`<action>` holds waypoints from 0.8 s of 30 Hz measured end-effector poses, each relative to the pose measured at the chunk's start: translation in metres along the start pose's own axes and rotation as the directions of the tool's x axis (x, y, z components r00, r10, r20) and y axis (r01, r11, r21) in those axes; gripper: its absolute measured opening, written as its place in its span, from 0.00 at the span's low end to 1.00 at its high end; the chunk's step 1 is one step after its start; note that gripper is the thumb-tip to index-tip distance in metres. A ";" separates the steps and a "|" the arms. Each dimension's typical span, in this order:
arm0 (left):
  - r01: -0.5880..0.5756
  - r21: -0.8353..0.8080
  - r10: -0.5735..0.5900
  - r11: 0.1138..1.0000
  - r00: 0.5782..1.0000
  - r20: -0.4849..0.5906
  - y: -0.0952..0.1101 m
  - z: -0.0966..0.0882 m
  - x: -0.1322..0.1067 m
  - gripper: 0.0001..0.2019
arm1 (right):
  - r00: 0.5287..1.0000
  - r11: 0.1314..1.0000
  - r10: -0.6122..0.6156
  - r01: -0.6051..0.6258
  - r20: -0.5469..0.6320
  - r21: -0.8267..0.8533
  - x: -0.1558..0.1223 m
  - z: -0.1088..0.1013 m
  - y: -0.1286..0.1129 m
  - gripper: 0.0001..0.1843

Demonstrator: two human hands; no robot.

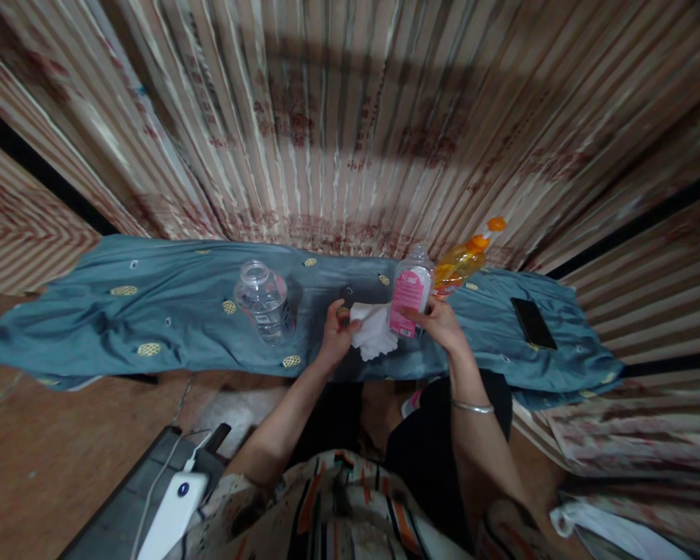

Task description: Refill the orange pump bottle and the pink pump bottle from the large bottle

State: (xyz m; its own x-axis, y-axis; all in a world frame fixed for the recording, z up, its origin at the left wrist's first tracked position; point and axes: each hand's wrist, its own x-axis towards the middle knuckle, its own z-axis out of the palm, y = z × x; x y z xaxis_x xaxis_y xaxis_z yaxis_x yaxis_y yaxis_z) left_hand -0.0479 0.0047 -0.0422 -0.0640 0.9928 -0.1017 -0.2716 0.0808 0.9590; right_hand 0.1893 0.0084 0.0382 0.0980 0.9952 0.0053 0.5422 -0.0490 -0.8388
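Observation:
My left hand (337,333) pinches the edge of a crumpled white tissue (374,333) over the cloth-covered bench. My right hand (439,323) is closed around the lower part of a clear plastic bottle with a pink label (411,295), which has no cap on its neck. The tissue lies between my hands, close against the bottle's left side. Just behind the pink-label bottle, a bottle of orange-yellow liquid (460,263) with an orange pump top leans to the right. A wide-mouthed clear plastic jar (265,303) stands to the left of my left hand.
A teal cloth with yellow pineapple prints (180,311) covers the narrow bench. A black phone (533,323) lies at its right. Striped curtains (338,117) hang behind. A white power bank (175,509) with a cable rests on a dark surface at the lower left.

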 end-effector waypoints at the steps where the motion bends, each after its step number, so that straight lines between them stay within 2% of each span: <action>1: -0.053 0.045 0.052 0.998 0.999 0.016 0.003 0.002 0.001 0.36 | 1.000 1.000 -0.009 0.009 -0.019 -0.007 0.000 -0.002 -0.002 0.15; 4: -0.190 0.247 0.173 0.950 0.981 0.088 0.014 0.002 0.005 0.35 | 0.997 1.000 -0.023 0.023 -0.079 0.003 -0.010 -0.006 -0.004 0.14; 7: -0.211 0.445 0.166 0.870 0.976 0.138 0.020 0.001 0.010 0.30 | 0.994 0.998 -0.024 0.029 -0.110 0.047 -0.024 -0.004 -0.003 0.14; 10: -0.213 0.534 0.158 0.819 0.976 0.147 0.024 0.009 0.014 0.25 | 0.990 0.994 -0.030 0.045 -0.140 0.103 -0.038 -0.001 -0.007 0.16; 13: -0.245 0.451 0.200 0.858 0.969 0.145 0.031 0.028 0.019 0.24 | 0.981 0.982 -0.047 0.080 -0.190 0.171 -0.049 -0.003 -0.019 0.17; 16: -0.260 0.217 0.241 0.941 0.964 0.111 0.039 0.046 0.022 0.23 | 0.965 0.965 -0.054 0.117 -0.256 0.237 -0.062 -0.014 -0.034 0.22; 18: -0.238 0.063 0.231 0.969 0.967 0.104 0.039 0.049 0.022 0.24 | 0.953 0.955 -0.047 0.132 -0.300 0.267 -0.071 -0.022 -0.043 0.26; 21: -0.170 0.004 0.169 0.985 0.981 0.094 0.027 0.035 0.017 0.25 | 0.943 0.948 -0.026 0.128 -0.331 0.293 -0.083 -0.031 -0.047 0.25; 24: -0.129 0.241 0.117 0.962 0.991 0.066 0.007 0.005 0.009 0.20 | 0.951 0.941 -0.003 0.107 -0.310 0.320 -0.085 -0.028 -0.042 0.26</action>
State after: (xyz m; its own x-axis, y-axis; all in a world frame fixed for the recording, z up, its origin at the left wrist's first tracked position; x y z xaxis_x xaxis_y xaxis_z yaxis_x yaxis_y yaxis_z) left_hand -0.0451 0.0144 -0.0354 -0.0317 0.9991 0.0287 -0.0214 -0.0293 0.9993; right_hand 0.1815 -0.0768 0.0882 0.3505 0.9199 0.1760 0.2541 0.0875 -0.9632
